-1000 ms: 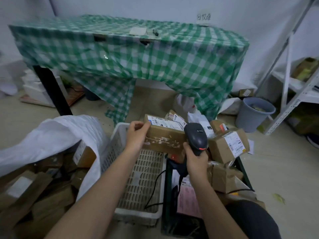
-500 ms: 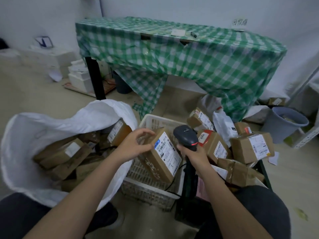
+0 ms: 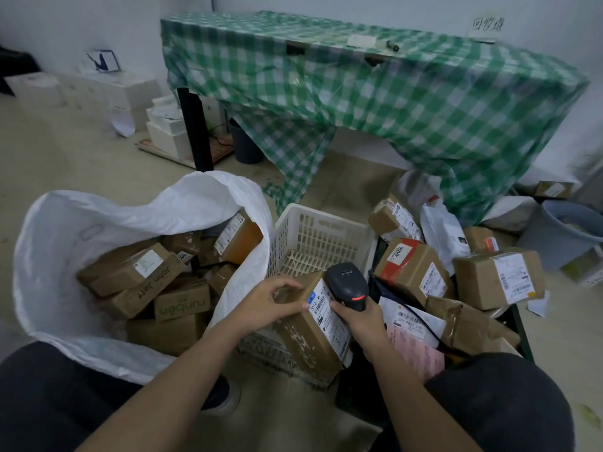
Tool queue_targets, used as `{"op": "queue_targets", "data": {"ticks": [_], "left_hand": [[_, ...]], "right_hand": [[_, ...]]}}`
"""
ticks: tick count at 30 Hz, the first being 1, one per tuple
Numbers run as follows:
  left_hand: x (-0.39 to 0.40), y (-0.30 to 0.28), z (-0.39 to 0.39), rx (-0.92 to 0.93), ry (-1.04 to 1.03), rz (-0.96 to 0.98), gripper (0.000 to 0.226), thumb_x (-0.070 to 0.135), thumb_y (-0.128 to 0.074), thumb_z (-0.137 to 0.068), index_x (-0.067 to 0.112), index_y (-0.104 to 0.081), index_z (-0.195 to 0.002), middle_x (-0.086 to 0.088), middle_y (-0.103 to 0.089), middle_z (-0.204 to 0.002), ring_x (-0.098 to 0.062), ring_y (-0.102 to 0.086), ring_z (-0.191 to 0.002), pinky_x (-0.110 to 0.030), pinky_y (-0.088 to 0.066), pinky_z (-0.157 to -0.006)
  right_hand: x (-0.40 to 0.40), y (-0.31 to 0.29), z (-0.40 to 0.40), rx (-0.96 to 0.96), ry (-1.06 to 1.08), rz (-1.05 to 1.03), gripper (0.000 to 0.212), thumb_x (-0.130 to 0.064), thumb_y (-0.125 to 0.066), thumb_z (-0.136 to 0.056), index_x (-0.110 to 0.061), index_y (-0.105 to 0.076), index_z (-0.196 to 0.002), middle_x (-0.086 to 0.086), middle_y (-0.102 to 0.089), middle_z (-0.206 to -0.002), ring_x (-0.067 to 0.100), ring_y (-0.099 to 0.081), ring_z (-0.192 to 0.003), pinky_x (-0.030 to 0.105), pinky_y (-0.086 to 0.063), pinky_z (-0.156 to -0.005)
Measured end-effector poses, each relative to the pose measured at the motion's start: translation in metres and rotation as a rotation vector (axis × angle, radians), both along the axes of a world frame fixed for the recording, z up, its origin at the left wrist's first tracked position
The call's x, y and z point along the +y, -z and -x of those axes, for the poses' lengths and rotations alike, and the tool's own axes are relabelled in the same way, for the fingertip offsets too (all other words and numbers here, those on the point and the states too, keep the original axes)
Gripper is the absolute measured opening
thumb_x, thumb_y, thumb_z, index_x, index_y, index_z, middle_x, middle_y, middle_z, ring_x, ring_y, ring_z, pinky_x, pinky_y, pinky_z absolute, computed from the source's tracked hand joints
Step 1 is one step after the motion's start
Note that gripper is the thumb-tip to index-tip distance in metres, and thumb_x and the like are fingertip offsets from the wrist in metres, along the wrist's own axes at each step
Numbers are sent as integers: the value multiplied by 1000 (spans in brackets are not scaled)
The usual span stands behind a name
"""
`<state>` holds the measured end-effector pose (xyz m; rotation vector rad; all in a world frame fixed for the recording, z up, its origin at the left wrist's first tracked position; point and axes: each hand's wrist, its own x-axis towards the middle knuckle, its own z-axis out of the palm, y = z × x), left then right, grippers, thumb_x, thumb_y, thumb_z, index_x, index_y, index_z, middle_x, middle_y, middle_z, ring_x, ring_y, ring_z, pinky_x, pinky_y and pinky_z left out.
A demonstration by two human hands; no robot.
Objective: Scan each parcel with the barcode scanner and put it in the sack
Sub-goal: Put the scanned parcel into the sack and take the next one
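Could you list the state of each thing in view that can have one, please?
Left hand: grips the held parcel.
Right hand: grips the barcode scanner.
Held parcel: tilted, label up.
Barcode scanner: red light on, beside the label.
Sack: open, holding boxes.
White basket: upright.

Sack [image 3: 65, 243] of boxes left, basket [image 3: 323, 230] centre, parcel pile [image 3: 456, 282] right, table [image 3: 375, 93] behind.

head-worn view, forward and downward
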<state>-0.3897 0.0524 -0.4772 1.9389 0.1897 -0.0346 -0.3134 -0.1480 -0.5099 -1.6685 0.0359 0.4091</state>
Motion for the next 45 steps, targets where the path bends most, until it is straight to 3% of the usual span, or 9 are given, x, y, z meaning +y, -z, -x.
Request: {"op": "queue_targets", "data": {"ticks": [3,6,11,15,19,25,35,39,45], "left_hand": [[-3,10,-4,35,2,4,49,64,-76,-63,40,-70,-105,14,-59,-122,-2,-54,-114,-34,-46,-102],[-10,19,-8,61,10,10,42,53,-74,-67,38,-67,-106,15,-58,-120,-2,-53,-114,-32,-43,-104],[-21,20,-24,52,-90,-36,40,35,-72,-81,25,-60,-118,6,-51,-120,-4,-52,-108,-10,-42,-90],[-29,22,-40,232,-201,-157,79,62,-61,-79,21,-37,-141,-9,-30,-144,-29,-41,-130,-38,-39,-105],[-33,25,-48,401,-222,28,127,91,-57,-46,20,-26,-147,-10,-34,-149,-32,-43,-130,-49,-45,-102],[-28,26,-55,339,-318,182,78,47,-70,-82,9,-36,-141,-5,-50,-132,-19,-53,-106,-34,-48,-91],[-11,-21,-74,134,-264,154,67,37,-73,-81,13,-46,-138,-5,-55,-129,-18,-57,-111,-33,-47,-97],[3,-55,-87,49,-299,187,60,31,-72,-84,10,-48,-135,-5,-56,-125,-10,-60,-98,-21,-49,-82],[18,-81,-91,3,-360,224,68,31,-76,-81,6,-47,-137,-6,-58,-124,-14,-60,-98,-33,-49,-98]], "right_hand": [[-5,10,-4,6,26,30,41,-15,-81,-76,-16,-62,-112,-1,-69,-100,18,-64,-94,38,-52,-84],[-6,20,-7,4,45,34,34,-11,-80,-77,-20,-62,-104,-7,-66,-91,10,-61,-87,34,-48,-82],[-9,27,-19,18,89,46,31,-13,-81,-76,-22,-64,-101,-4,-68,-93,14,-62,-89,35,-50,-84],[-13,29,-26,17,153,45,27,-10,-79,-77,-19,-64,-98,-7,-66,-86,12,-61,-83,30,-47,-78],[-13,33,-31,18,209,115,25,-15,-80,-77,-20,-64,-94,-4,-65,-84,18,-60,-84,37,-49,-83],[-11,27,-33,-14,217,178,20,-23,-78,-78,-21,-63,-92,-1,-67,-85,23,-63,-87,38,-50,-80],[-10,-44,-43,-170,193,100,17,-25,-77,-80,-28,-60,-80,-4,-67,-80,16,-63,-80,34,-50,-74],[-21,-73,-37,-339,73,227,23,-34,-75,-80,-14,-64,-79,-2,-63,-65,11,-58,-63,27,-43,-58],[-16,-92,-21,-434,-148,354,37,-39,-74,-81,-11,-59,-62,-5,-52,-46,8,-52,-48,26,-38,-52]]}}
